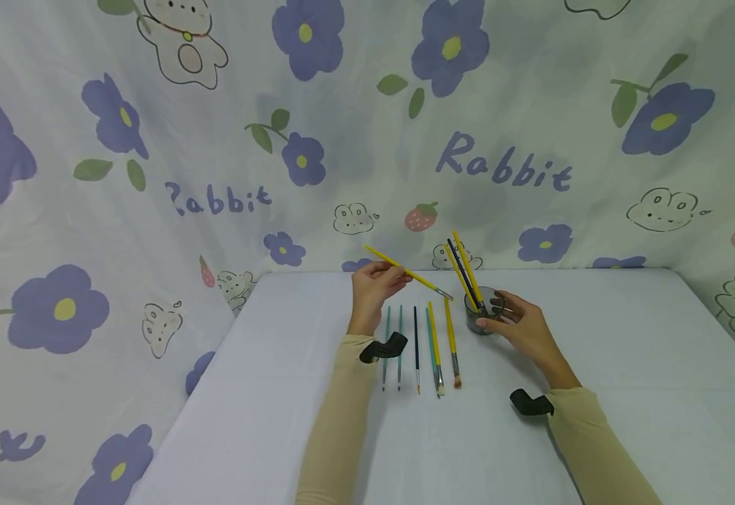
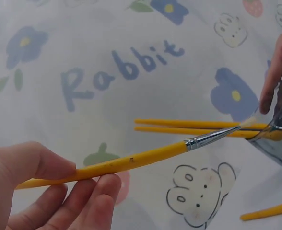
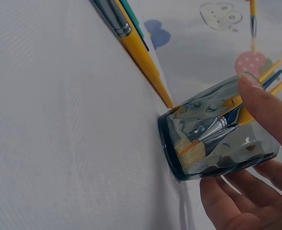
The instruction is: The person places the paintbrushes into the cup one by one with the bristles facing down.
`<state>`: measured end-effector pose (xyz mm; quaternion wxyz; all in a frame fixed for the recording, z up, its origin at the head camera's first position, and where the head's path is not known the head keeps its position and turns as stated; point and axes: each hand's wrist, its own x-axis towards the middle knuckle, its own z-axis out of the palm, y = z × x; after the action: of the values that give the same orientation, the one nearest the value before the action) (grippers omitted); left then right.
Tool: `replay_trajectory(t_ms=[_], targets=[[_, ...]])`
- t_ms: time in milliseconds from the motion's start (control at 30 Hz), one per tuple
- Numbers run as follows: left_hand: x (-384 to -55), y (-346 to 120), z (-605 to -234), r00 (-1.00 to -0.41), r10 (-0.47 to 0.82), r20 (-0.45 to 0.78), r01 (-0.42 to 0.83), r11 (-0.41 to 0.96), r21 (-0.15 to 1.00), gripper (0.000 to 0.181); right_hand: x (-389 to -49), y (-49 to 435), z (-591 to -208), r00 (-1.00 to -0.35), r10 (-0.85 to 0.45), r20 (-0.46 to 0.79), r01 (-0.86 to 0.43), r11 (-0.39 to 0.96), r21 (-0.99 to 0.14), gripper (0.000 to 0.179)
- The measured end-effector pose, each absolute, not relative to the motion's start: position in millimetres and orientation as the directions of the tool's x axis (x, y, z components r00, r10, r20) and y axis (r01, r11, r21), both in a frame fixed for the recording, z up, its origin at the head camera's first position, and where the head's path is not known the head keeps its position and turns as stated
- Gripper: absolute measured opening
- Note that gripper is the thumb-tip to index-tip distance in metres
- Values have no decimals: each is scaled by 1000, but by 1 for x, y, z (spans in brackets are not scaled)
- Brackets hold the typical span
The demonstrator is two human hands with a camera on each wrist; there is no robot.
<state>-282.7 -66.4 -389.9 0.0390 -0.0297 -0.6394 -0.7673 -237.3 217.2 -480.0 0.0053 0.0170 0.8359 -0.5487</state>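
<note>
Between thumb and fingertips, my left hand point(image 1: 375, 289) pinches a yellow paintbrush point(image 1: 427, 283), its bristle end slanting down to the right toward a smoky glass point(image 1: 482, 324). In the left wrist view the brush point(image 2: 146, 160) shows a silver ferrule and pale pointed bristles. My right hand point(image 1: 525, 330) holds the glass, thumb on one side and fingers on the other. Inside the glass point(image 3: 179, 158), seen in the right wrist view, stand yellow and dark blue paintbrushes point(image 1: 466, 273), bristles down and handles leaning out to the left.
Several paintbrushes lie in a row on the white table: teal ones point(image 1: 400, 347), a dark one point(image 1: 416, 347) and yellow ones point(image 1: 450, 333), bristles toward me. Behind the table point(image 1: 266, 435) hangs a flower-and-rabbit printed curtain point(image 1: 367, 126).
</note>
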Motion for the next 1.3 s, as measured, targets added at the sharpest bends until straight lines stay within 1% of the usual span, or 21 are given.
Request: replay_trajectory(t_ms=[133, 400, 700, 933, 1300], targets=[[-284, -57, -387, -995, -4, 100, 99, -175, 980, 25, -238, 218, -481, -999, 21, -25, 32, 393, -919, 102], [-284, -42, -387, -996, 18, 84, 80, -146, 986, 21, -238, 218, -482, -1000, 17, -20, 25, 391, -920, 103], [-285, -29, -390, -993, 59, 101, 94, -106, 990, 23, -236, 217, -479, -1000, 15, -12, 17, 377, -926, 103], [-283, -22, -390, -991, 75, 107, 100, -91, 991, 19, -237, 216, -479, -1000, 17, -24, 29, 382, -924, 99], [-282, -13, -394, -991, 84, 100, 101, 10, 995, 19, -236, 217, -478, -1000, 15, -22, 26, 390, -920, 100]])
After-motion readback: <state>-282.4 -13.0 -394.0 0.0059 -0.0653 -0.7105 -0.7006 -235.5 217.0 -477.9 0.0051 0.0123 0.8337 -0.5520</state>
